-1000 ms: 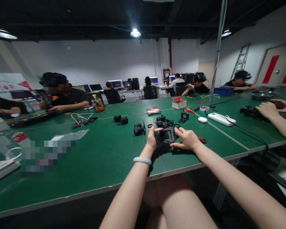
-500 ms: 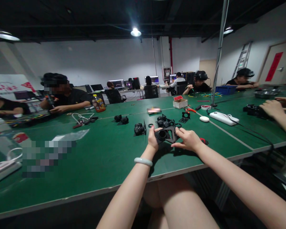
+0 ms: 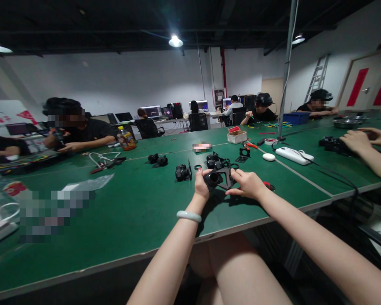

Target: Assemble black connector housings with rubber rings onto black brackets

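My left hand (image 3: 201,187) is closed around a black camera-like part (image 3: 213,179) with a round lens facing me. My right hand (image 3: 247,184) pinches a dark flat bracket (image 3: 226,179) with a cut-out, close against the part's right side. Whether the two are joined I cannot tell. Both are held just above the green table (image 3: 139,199) near its front edge. Behind my hands lie more black camera-like parts (image 3: 213,160). One with an upright plate (image 3: 181,172) stands to their left, beside a black ring (image 3: 198,167).
A black square bracket (image 3: 243,156), red-handled pliers (image 3: 251,145), a small box (image 3: 236,136) and a white power strip (image 3: 294,156) lie beyond my right hand. A metal pole (image 3: 285,84) rises from the table. A co-worker's hands (image 3: 357,142) hold a black part at far right.
The view has turned slightly right, so the surroundings sit further left. The bracket in my right hand has tilted a little beside the camera-like part. Both grips look the same.
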